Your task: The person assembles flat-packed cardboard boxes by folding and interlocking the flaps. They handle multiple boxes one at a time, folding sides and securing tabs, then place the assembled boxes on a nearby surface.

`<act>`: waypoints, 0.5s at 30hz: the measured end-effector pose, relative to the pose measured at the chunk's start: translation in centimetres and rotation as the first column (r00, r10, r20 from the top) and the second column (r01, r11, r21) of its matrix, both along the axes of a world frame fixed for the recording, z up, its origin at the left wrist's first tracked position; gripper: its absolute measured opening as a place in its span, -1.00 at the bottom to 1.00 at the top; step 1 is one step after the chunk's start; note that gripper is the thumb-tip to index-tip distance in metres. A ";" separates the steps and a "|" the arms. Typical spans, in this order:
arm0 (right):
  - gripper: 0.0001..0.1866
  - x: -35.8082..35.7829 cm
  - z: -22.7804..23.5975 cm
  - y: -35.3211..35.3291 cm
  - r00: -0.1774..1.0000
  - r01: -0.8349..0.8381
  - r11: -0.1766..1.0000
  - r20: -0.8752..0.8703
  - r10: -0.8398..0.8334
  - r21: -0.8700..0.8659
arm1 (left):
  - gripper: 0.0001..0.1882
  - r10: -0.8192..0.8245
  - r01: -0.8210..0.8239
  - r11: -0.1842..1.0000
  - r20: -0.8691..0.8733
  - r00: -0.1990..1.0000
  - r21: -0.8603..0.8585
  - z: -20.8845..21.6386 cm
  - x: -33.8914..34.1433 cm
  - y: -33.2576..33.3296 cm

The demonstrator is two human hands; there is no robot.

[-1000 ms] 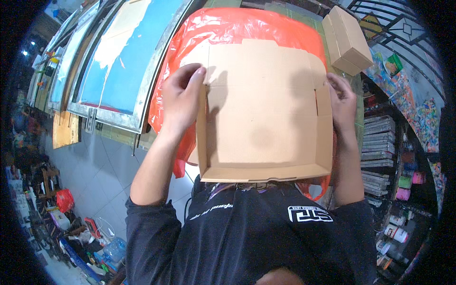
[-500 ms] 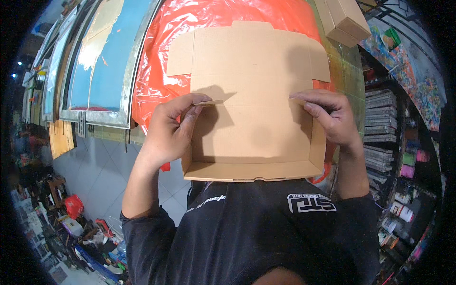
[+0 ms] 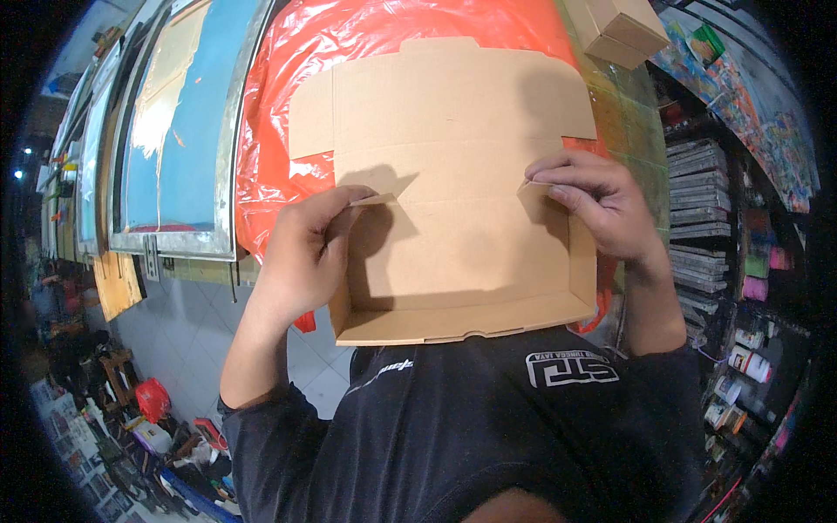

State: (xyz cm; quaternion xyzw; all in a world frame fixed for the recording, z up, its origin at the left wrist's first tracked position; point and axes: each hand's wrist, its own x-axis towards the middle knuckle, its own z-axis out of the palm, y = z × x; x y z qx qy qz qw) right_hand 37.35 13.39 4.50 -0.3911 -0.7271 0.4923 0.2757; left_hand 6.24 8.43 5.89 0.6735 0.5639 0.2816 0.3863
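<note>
A brown cardboard box (image 3: pixel 453 244), partly folded, lies in front of me. Its near wall and both side walls stand up, while the wide lid panel with its rounded side flaps stretches flat away from me. My left hand (image 3: pixel 314 244) pinches a small corner flap at the far end of the left wall, thumb against fingers. At the far end of the right wall, my right hand (image 3: pixel 597 200) grips the matching flap the same way. Both flaps point inward over the box floor and cast shadows on it.
Beneath the box spreads shiny red plastic (image 3: pixel 279 113). To the left stands a metal-framed blue screen (image 3: pixel 196 131). Another cardboard box (image 3: pixel 619 35) sits at the far right. Stacked frames (image 3: pixel 697 200) and paint containers (image 3: pixel 750 362) fill the right side; clutter covers the lower left floor.
The box has tilted slightly, its left side and near edge shifting a little toward me. Both hands keep hold of the flaps, and the left hand has come slightly nearer.
</note>
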 end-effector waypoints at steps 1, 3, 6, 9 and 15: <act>-0.83 -0.1 0.0 0.0 1.000 0.010 1.000 -0.003 -0.010 0.019 | -0.69 -0.019 0.019 1.000 -0.007 1.000 0.003 0.0 -0.2 0.0; -0.83 0.2 0.0 0.0 1.000 -0.022 0.999 0.012 0.022 0.026 | -0.66 -0.057 0.057 0.998 -0.005 0.998 0.029 -0.2 -0.3 0.1; -0.81 0.5 0.4 0.3 0.996 -0.075 0.996 0.039 0.077 -0.047 | -0.62 -0.094 0.094 0.995 -0.006 0.996 0.030 -0.3 -0.5 0.3; -0.79 0.7 1.0 1.0 0.985 -0.157 0.987 0.067 0.160 -0.047 | -0.60 -0.113 0.111 0.993 -0.045 0.993 -0.043 0.2 -0.9 0.7; -0.69 1.4 2.3 6.1 0.982 -0.150 0.970 0.089 0.169 -0.190 | -0.61 -0.108 0.111 0.990 -0.040 0.993 0.084 -0.2 -0.7 0.3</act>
